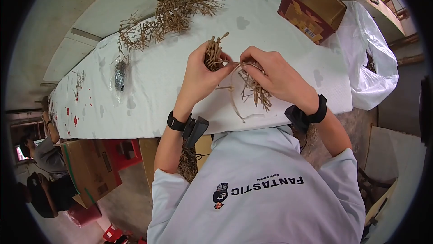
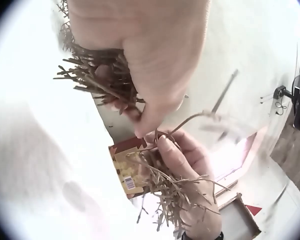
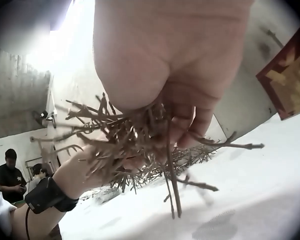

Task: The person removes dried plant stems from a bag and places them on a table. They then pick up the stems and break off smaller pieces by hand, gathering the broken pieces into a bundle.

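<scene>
In the head view the left hand (image 1: 201, 73) grips a bundle of dry brown twigs (image 1: 212, 54) upright in its curled fingers. Its thumb and fingertips meet the right hand (image 1: 276, 73) at a thin stem between them. The right hand holds a second cluster of branching twigs (image 1: 258, 93), which hangs below its palm. In the left wrist view, thin stems cross at the pinched fingertips, above the twig cluster (image 2: 172, 200). The right wrist view shows twigs (image 3: 135, 135) spreading out beneath the right palm, partly hiding the left hand.
A pile of twigs (image 1: 176, 14) lies at the table's far side. Left of it is a dark plastic-wrapped bundle (image 1: 120, 76). A red and gold box (image 1: 306, 16) stands at the far right, beside a white plastic bag (image 1: 367, 59). Two people are at the far left.
</scene>
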The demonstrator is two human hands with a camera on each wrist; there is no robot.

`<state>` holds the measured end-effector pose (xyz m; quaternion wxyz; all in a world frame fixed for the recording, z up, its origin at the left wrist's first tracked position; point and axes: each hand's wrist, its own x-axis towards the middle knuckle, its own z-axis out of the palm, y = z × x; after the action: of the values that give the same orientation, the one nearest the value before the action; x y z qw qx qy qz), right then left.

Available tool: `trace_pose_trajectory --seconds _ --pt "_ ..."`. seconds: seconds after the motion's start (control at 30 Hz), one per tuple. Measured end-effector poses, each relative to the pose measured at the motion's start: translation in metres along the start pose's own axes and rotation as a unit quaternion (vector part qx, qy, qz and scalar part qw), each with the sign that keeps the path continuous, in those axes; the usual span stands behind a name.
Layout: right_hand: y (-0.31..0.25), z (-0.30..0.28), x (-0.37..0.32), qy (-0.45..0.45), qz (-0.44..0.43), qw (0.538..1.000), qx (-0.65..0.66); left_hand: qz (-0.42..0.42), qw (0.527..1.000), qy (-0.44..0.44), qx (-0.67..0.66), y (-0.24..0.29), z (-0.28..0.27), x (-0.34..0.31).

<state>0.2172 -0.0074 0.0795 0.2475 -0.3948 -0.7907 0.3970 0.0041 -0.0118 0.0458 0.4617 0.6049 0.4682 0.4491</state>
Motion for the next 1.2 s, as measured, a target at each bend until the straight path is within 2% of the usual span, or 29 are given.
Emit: trace_pose_trajectory --seconds 0.17,0.3,0.4,0.43,0.5,0.57,0.63,0.67,0.73,0.77,0.83,0.87,0.9,1.0,1.13,1.2 --pt "-0.002 0.000 -0.010 -0.023 -0.054 0.994 -0.091 0.035 0.996 -0.017 0.086 0.005 0.000 -0.006" --pt "-0.003 -0.001 -0.018 -0.077 -0.070 0.985 -0.139 -0.015 0.990 -0.028 0.136 -0.003 0.006 -0.009" --pt "-0.005 -0.004 -0.025 -0.114 -0.066 0.978 -0.161 0.058 0.984 -0.069 0.156 -0.018 0.000 -0.011" --pt "-0.006 -0.006 -0.027 -0.128 -0.062 0.975 -0.169 0.058 0.984 -0.069 0.156 -0.023 -0.006 -0.011" --pt "-0.006 -0.013 -0.031 -0.142 -0.058 0.972 -0.177 0.075 0.964 0.023 0.255 -0.035 -0.029 -0.008" --pt "-0.001 -0.027 -0.038 -0.150 -0.020 0.980 -0.128 0.081 0.957 0.121 0.250 -0.051 -0.072 -0.006" --pt "0.005 -0.032 -0.042 -0.152 0.002 0.983 -0.102 0.071 0.961 0.132 0.233 -0.050 -0.082 -0.008" --pt "0.011 -0.032 -0.039 -0.148 0.055 0.987 -0.016 0.060 0.963 0.147 0.218 -0.048 -0.086 -0.011" --pt "0.022 -0.029 -0.028 -0.141 0.153 0.966 0.156 0.048 0.962 0.169 0.207 -0.043 -0.085 -0.019" --pt "0.026 -0.023 -0.023 -0.143 0.150 0.966 0.155 0.043 0.975 0.142 0.163 -0.040 -0.070 -0.020" --pt "0.037 -0.009 -0.017 -0.081 0.078 0.965 0.236 0.039 0.986 0.113 0.116 -0.029 -0.044 -0.023" --pt "0.042 -0.005 -0.015 -0.049 0.042 0.960 0.274 -0.010 0.994 0.083 0.066 -0.018 -0.032 -0.026" --pt "0.047 -0.001 -0.013 -0.051 0.042 0.960 0.273 -0.060 0.997 0.054 0.016 -0.011 -0.022 -0.030" --pt "0.056 0.008 -0.008 -0.063 0.039 0.957 0.281 -0.097 0.995 0.008 -0.029 -0.011 -0.002 -0.038" --pt "0.048 0.019 -0.007 -0.023 0.094 0.942 0.320 -0.126 0.990 0.022 -0.057 -0.011 0.022 -0.042" --pt "0.048 0.024 -0.009 -0.014 0.086 0.949 0.303 -0.154 0.983 0.032 -0.094 -0.015 0.019 -0.044"
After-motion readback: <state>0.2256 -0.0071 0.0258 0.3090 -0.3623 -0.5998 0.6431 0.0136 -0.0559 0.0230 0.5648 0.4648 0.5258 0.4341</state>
